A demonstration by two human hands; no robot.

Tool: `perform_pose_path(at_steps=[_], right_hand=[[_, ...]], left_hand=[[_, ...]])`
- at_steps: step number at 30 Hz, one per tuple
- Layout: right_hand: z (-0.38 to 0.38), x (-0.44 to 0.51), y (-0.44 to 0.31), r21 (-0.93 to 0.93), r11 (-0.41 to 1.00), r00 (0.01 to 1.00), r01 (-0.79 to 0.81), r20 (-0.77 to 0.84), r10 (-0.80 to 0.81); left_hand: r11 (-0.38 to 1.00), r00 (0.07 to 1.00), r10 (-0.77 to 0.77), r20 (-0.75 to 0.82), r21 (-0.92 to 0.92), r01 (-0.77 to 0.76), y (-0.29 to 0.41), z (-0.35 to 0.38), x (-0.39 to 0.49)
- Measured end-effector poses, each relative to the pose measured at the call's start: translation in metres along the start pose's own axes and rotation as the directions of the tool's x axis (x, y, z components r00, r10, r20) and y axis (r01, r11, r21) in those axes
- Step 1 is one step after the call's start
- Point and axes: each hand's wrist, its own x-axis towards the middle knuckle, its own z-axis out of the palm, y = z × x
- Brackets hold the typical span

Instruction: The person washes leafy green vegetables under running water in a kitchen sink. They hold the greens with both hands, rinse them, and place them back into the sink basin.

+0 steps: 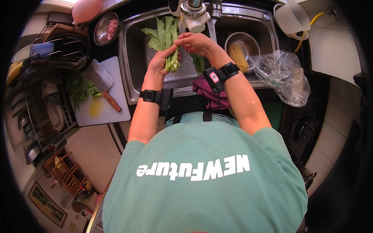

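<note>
My left hand [161, 61] grips a bunch of leafy green vegetable [163, 35] around its pale stems, over the left basin of a stainless steel sink [132, 58]. Its leaves point away from me, and the cut stem ends face my body. My right hand [198, 44] reaches in from the right under the faucet [196, 21], its fingertips pinching the stems close to my left thumb. Another green leaf [199, 64] lies in the basin, partly below my right wrist.
A cleaver [102, 78] and cut greens [92, 88] rest on a white cutting board [116, 70] at left. Raw meat [112, 29] sits in a metal bowl [100, 32]. The right basin holds a bowl [253, 43] with a yellowish sponge-like item [238, 56]; a plastic bag [284, 77] lies beside it.
</note>
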Motion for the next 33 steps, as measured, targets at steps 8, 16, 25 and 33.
perform_pose_path(at_steps=[8, 16, 25, 33], right_hand=[[-0.012, 0.022, 0.024, 0.683, 0.710, 0.975, 0.169, -0.223, -0.017], [-0.019, 0.014, 0.020, 0.347, 0.899, 0.940, 0.266, -0.300, -0.163], [-0.023, 0.028, 0.000, 0.291, 0.859, 0.889, 0.421, -0.323, -0.325], [-0.021, 0.036, -0.009, 0.144, 0.887, 0.840, 0.439, -0.416, -0.349]], left_hand=[[0.980, 0.994, -0.083, -0.069, 0.176, 0.094, -0.001, -0.007, -0.049], [0.997, 0.996, -0.058, -0.073, 0.039, 0.061, -0.007, -0.028, -0.083], [0.991, 0.996, -0.082, 0.032, -0.108, 0.085, 0.002, -0.022, -0.068], [0.894, 0.959, -0.123, 0.256, -0.391, 0.219, 0.014, -0.025, -0.090]])
